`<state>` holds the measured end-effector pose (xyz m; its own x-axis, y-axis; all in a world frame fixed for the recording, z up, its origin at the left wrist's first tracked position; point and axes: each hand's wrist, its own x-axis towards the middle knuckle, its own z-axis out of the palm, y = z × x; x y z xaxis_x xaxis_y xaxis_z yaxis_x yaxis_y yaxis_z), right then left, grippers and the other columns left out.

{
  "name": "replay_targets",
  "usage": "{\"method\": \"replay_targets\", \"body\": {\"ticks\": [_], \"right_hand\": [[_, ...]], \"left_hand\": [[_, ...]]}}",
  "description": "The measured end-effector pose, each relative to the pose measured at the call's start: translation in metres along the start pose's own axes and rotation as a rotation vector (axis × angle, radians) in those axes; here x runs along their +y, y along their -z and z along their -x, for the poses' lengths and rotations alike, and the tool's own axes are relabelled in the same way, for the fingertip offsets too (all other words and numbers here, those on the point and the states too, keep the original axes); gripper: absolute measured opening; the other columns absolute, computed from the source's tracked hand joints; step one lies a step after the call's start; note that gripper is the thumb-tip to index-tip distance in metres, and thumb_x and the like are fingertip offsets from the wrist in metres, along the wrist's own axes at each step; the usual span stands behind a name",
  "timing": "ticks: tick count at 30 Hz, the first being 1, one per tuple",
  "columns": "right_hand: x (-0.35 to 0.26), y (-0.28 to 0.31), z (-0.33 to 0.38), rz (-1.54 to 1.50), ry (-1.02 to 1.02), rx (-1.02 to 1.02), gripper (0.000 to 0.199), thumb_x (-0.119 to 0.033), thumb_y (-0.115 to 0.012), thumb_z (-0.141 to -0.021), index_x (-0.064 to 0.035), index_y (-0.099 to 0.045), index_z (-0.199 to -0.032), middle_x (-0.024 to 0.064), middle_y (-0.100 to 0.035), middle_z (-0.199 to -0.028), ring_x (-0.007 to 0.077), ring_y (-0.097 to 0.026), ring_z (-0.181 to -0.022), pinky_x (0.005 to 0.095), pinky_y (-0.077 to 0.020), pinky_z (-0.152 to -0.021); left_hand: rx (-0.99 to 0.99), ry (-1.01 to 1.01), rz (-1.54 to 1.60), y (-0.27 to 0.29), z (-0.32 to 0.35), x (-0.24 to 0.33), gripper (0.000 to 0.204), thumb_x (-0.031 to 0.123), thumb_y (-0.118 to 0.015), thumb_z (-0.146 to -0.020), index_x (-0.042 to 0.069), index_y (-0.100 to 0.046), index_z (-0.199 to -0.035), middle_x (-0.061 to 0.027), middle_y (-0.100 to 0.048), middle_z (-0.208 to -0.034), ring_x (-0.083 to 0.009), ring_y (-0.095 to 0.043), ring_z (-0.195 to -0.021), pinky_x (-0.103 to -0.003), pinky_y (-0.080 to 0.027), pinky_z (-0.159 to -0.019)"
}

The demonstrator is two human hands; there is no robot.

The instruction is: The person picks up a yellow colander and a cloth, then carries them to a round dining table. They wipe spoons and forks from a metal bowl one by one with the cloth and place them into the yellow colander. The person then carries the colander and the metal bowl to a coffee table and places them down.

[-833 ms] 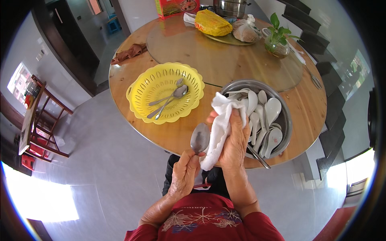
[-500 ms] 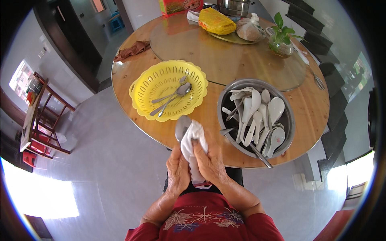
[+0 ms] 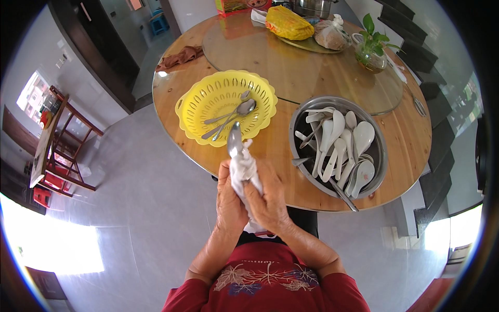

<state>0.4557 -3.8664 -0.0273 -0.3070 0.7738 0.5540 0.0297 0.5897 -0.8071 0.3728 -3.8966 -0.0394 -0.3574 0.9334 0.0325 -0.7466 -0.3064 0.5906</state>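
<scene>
Both hands [image 3: 249,200] wrap a white cloth [image 3: 243,169] around a metal spoon [image 3: 234,140]

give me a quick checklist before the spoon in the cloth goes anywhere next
1. Spoon held firmly: ok, its handle is wrapped in the white cloth and both hands close round it.
2. Left hand and right hand grip: ok, both clasp the cloth.
3. Spoon bowl clear of the cloth: ok, it sticks out above the hands.
4. Spoon dry: cannot tell.
5. Room in the yellow basket: ok, only a few metal spoons lie in it.
6. Metal basin steady on the wooden table: ok, well inside the edge, full of white spoons.
</scene>
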Motion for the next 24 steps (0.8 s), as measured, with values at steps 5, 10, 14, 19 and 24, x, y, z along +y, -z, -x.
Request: {"method": "replay_targets", "body": {"ticks": [5, 10, 14, 19, 24], "right_hand": [[0.003, -0.010, 0.024, 0.136, 0.058, 0.094, 0.025, 0.003, -0.059, -0.070, 0.0022, -0.057, -0.095, 0.0160, -0.055, -0.089, 0.0316, -0.052, -0.078, 0.0371, -0.0443, -0.066], [0.008, 0.006, 0.037, 0.130, 0.002, -0.007, 0.015, 0.003, -0.060, -0.069, 0.0012, -0.057, -0.083, 0.0137, -0.057, -0.078, 0.0309, -0.057, -0.068, 0.0361, -0.0446, -0.058], [0.010, 0.019, 0.048, 0.090, -0.091, -0.054, 0.009, 0.001, -0.058, -0.071, 0.0005, -0.053, -0.078, 0.0132, -0.055, -0.070, 0.0281, -0.055, -0.059, 0.0345, -0.0431, -0.053], [0.020, 0.039, 0.068, -0.011, -0.276, -0.267, 0.013, -0.004, -0.059, -0.074, 0.0003, -0.055, -0.086, 0.0145, -0.055, -0.073, 0.0280, -0.056, -0.065, 0.0340, -0.0429, -0.056], [0.015, 0.035, 0.054, -0.211, -0.349, -0.245, 0.010, -0.007, -0.054, -0.080, -0.0003, -0.057, -0.088, 0.0035, -0.054, -0.073, 0.0104, -0.051, -0.065, 0.0261, -0.0423, -0.058]], "left_hand": [[0.135, -0.013, 0.005, -0.004, -0.006, 0.004, 0.008, 0.015, -0.054, -0.089, 0.011, -0.051, -0.096, -0.0043, -0.056, -0.113, -0.0092, -0.054, -0.089, -0.025, -0.047, -0.078], [0.177, 0.003, -0.097, -0.007, -0.004, 0.007, 0.001, 0.011, -0.053, -0.089, 0.011, -0.053, -0.090, -0.0063, -0.060, -0.106, -0.0154, -0.055, -0.096, -0.030, -0.047, -0.077], [0.115, 0.011, -0.070, 0.001, -0.007, -0.001, 0.007, 0.015, -0.054, -0.089, 0.010, -0.054, -0.094, -0.0062, -0.060, -0.098, -0.0163, -0.055, -0.090, -0.030, -0.046, -0.077], [0.071, 0.072, -0.140, 0.004, -0.010, 0.011, 0.013, 0.019, -0.052, -0.090, 0.007, -0.055, -0.095, -0.0054, -0.061, -0.093, -0.0155, -0.057, -0.084, -0.031, -0.046, -0.074], [-0.015, 0.129, -0.231, 0.010, 0.000, 0.007, 0.013, 0.019, -0.054, -0.089, 0.006, -0.059, -0.088, -0.0036, -0.061, -0.090, -0.0137, -0.058, -0.083, -0.028, -0.047, -0.071]]}}
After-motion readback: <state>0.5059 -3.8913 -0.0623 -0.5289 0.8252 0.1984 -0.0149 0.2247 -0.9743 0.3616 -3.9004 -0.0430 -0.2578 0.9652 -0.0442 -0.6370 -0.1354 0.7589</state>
